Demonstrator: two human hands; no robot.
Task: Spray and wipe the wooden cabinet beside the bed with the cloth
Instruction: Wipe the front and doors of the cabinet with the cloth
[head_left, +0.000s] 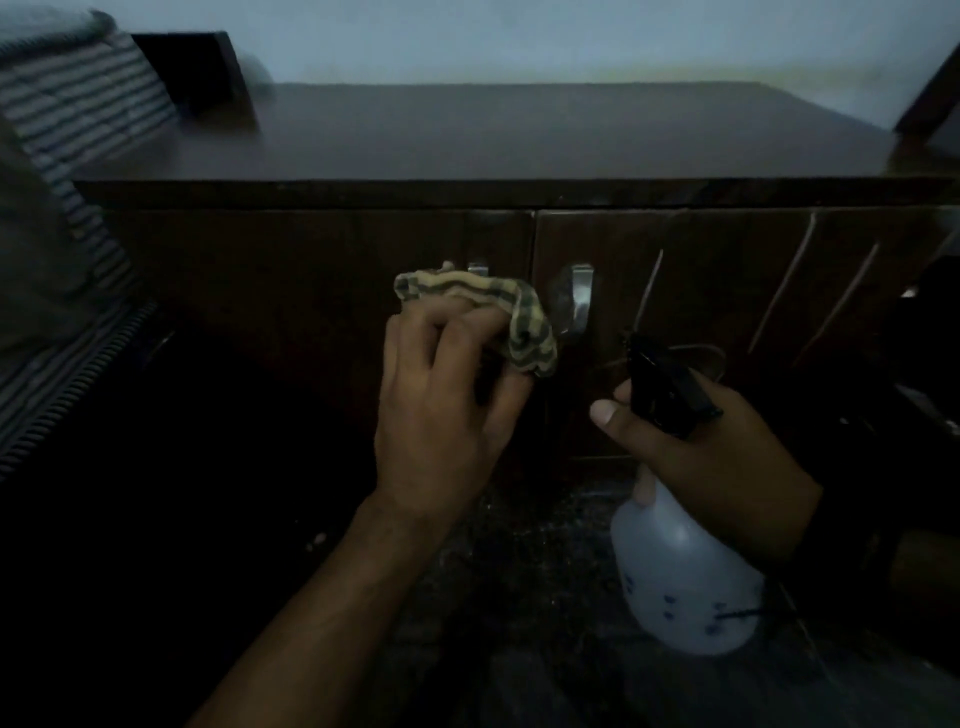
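A dark wooden cabinet (291, 270) with two doors fills the middle of the dim view. My left hand (441, 395) grips a bunched yellow-and-green checked cloth (498, 312) against the left door, beside the metal handles (579, 299). My right hand (696, 447) holds a white spray bottle (680, 577) by its black trigger head (665, 387), low in front of the right door, with the nozzle toward the cabinet.
A striped bed cover (72, 135) hangs at the left. A dark flat object (192, 67) leans at the cabinet top's back left corner. Speckled floor (519, 561) shows below. Dark furniture stands at the right edge.
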